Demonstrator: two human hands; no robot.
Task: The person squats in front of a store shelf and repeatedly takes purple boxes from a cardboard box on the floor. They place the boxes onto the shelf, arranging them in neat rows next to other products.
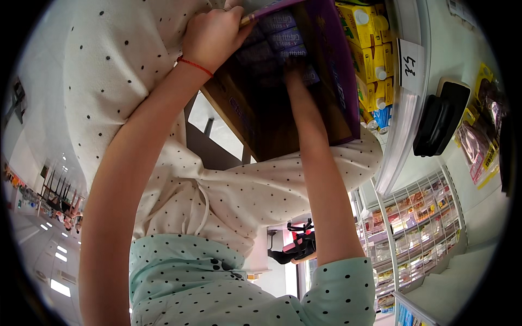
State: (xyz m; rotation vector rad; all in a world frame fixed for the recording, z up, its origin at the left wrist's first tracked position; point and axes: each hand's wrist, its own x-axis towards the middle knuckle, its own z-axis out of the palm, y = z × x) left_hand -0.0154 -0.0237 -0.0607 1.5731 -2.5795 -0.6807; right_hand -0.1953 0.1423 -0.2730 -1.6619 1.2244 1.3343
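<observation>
An open cardboard box [332, 69] with a purple printed outside rests tilted against my legs, which are in white dotted trousers. My left hand [216, 34] grips its upper left edge; a red cord is around that wrist. Purple Vitasoy drink cartons [285, 37] lie stacked in the far part of the box, and its near part is dark. My right hand [294, 67] reaches inside, at the cartons beside the right wall. Shadow hides its fingers, so whether it holds a carton cannot be told.
Right of the box, yellow drink cartons [369, 61] and a few cans stand on a shelf with a clear edge strip and a handwritten tag [410, 67]. Beyond are a black object [440, 118], hanging packets [483, 138] and a wire rack [420, 224]. Other people [73, 210] are far left.
</observation>
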